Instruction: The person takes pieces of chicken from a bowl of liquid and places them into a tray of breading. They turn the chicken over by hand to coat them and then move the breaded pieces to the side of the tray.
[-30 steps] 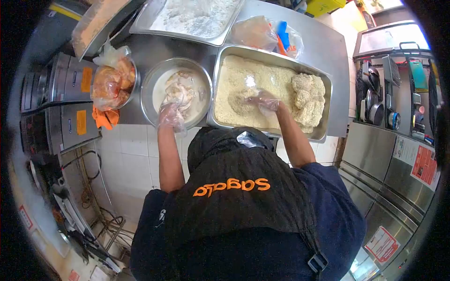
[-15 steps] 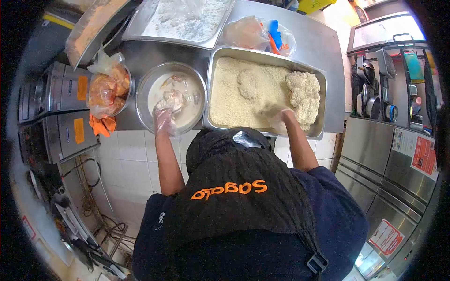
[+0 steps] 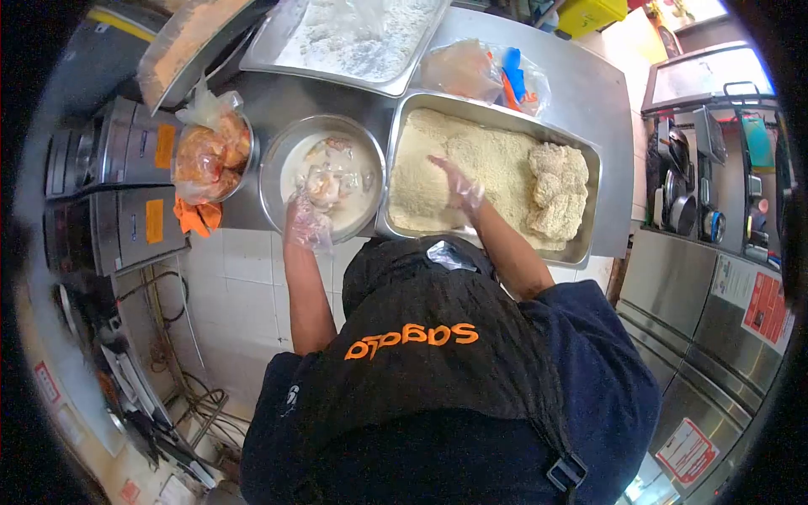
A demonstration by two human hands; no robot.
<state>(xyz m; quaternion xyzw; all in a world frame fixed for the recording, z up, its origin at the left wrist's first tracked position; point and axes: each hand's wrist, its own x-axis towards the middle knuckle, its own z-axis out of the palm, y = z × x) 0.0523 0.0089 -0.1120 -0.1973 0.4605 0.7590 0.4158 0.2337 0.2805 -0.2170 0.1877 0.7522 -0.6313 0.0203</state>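
My left hand (image 3: 308, 220), in a clear plastic glove, reaches into a round metal bowl (image 3: 268, 189) of milky liquid. Its fingers are on a pale, wet chicken piece (image 3: 323, 187) there. My right hand (image 3: 459, 185), also gloved, is over the pale crumbs (image 3: 418, 178) in the left half of a deep metal tray (image 3: 594, 189). Its fingers are spread, and nothing shows in them. Crumb-coated pieces (image 3: 559, 195) lie at the tray's right end.
Behind the bowl stands a tray of white flour (image 3: 353, 38). A bag of orange-brown pieces (image 3: 210, 156) is on the left, above an orange cloth (image 3: 197, 216). Plastic bags (image 3: 463, 71) lie behind the crumb tray. A yellow container (image 3: 591, 15) is at the back.
My right hand has moved left across the crumbs, and its fingers now show spread. My left hand stays at the chicken piece in the bowl. The whole view has shifted slightly.
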